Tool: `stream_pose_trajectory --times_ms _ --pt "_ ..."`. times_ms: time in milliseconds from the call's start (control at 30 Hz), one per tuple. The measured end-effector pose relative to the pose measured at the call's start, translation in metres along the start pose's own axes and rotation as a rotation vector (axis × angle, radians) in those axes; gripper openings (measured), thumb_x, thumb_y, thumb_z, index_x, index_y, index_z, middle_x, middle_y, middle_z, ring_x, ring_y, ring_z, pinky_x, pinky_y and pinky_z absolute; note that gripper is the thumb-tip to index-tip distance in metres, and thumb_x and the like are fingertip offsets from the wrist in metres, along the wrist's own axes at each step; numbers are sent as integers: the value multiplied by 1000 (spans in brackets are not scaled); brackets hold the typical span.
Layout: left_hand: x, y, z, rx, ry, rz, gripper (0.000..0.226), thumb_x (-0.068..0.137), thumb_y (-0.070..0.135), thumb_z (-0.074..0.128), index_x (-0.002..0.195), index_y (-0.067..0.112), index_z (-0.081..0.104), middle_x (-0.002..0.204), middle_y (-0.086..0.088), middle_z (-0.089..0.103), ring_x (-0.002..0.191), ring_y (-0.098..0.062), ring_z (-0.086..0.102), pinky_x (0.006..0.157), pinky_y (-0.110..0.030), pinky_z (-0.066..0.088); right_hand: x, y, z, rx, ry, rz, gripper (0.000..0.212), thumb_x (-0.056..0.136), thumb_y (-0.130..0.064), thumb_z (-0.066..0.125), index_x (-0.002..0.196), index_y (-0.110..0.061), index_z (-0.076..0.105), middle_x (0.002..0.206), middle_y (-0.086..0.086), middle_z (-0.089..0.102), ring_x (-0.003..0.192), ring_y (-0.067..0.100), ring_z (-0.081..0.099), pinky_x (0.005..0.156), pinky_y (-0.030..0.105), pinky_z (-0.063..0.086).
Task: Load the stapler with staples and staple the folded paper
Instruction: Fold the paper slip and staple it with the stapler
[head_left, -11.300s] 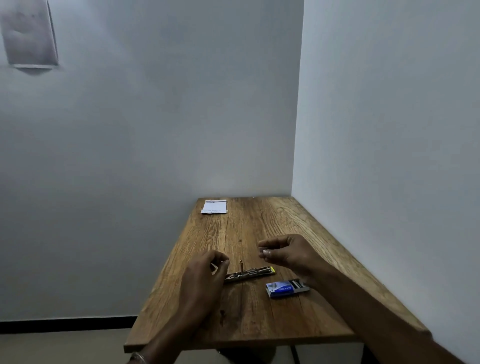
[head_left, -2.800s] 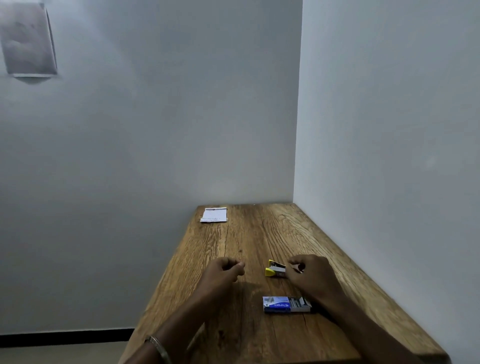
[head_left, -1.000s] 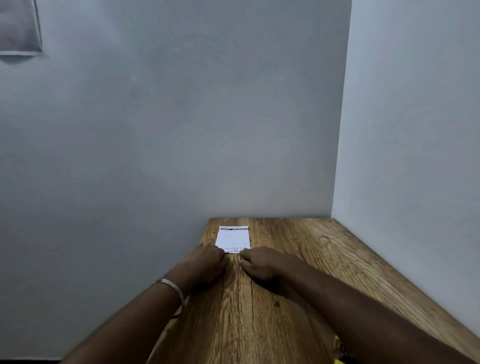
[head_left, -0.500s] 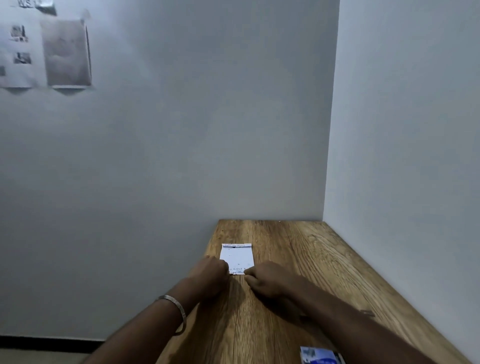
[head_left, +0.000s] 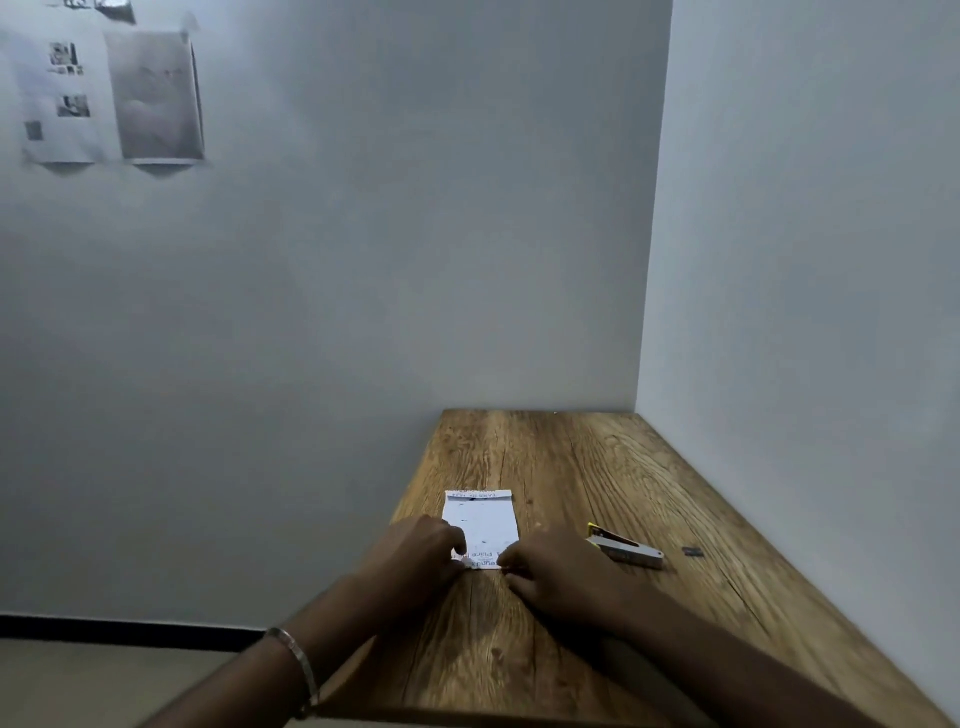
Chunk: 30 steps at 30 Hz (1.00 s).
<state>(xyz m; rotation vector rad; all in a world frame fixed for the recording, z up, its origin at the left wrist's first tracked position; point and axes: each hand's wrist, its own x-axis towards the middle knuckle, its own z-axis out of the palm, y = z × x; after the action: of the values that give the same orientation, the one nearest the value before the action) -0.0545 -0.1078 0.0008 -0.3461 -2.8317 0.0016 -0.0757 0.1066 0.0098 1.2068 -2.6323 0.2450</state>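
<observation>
A white folded paper (head_left: 482, 522) with printed text lies flat on the wooden table (head_left: 571, 467), near its left edge. My left hand (head_left: 415, 556) pinches the paper's near left corner. My right hand (head_left: 556, 569) holds the near right corner, fingers curled at the paper's edge. The small yellow and grey stapler (head_left: 623, 548) lies closed on the table just right of my right hand, untouched. The staple box is out of view.
A small dark bit (head_left: 692, 552) lies on the table right of the stapler. Walls close the table at the back and right. Printed sheets (head_left: 109, 98) hang on the left wall. The table's left edge drops to the floor.
Both hands have dragged the paper toward me along the table. The view has shifted, so the stapler shows beside my right hand and the staple box has left the frame.
</observation>
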Motion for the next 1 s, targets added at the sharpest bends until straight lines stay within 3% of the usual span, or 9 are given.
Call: stream_pose_trajectory --times_ms 100,200,267,367,533,700,833,1000 --pt "-9 1 0 -51 -17 60 31 96 33 56 124 24 66 123 1 65 102 -14 65 77 -25 49 -5 -2 -2 26 32 -11 30 94 -28 63 121 -16 70 116 4 74 107 21 67 85 30 47" --pt "-13 -3 -3 -79 -31 104 28 97 30 55 121 26 68 124 3 62 103 -12 62 84 -30 54 0 0 -3 85 56 24 38 93 -27 65 130 -17 65 128 2 69 116 19 62 97 30 45" --pt "-14 -5 -5 -91 -26 104 28 96 30 56 122 27 68 125 5 61 106 -11 61 86 -30 53 4 1 -3 86 47 44 33 93 -29 66 123 -16 68 124 3 69 112 19 61 93 33 45" --pt "-13 -5 -5 -121 -4 94 28 96 31 57 121 26 69 124 4 63 107 -11 61 88 -28 51 9 2 0 54 9 24 17 92 -27 69 95 -11 72 100 11 73 90 23 61 74 31 39" --pt "-13 -5 -6 -172 -4 63 29 96 38 57 120 25 69 123 5 63 106 -10 60 87 -26 51 14 6 1 18 24 8 20 92 -17 66 108 -16 77 110 4 76 100 19 68 84 32 53" --pt "-17 -5 -5 -167 -20 59 32 96 38 56 123 25 67 127 4 60 106 -10 59 87 -28 51 15 9 -1 23 11 -17 25 96 -20 62 118 -18 72 115 5 73 101 21 66 83 33 51" --pt "-19 -6 -4 -181 -1 67 29 98 33 55 123 26 68 127 5 60 106 -8 59 86 -24 51 13 11 -1 40 22 -40 25 96 -22 62 118 -17 73 115 3 74 102 18 66 81 26 45" --pt "-22 -8 -7 -196 28 46 26 98 29 55 119 24 69 122 6 65 104 -8 62 87 -24 52 7 12 -3 61 14 -42 23 95 -21 65 115 -16 75 115 2 74 104 17 66 90 31 49"
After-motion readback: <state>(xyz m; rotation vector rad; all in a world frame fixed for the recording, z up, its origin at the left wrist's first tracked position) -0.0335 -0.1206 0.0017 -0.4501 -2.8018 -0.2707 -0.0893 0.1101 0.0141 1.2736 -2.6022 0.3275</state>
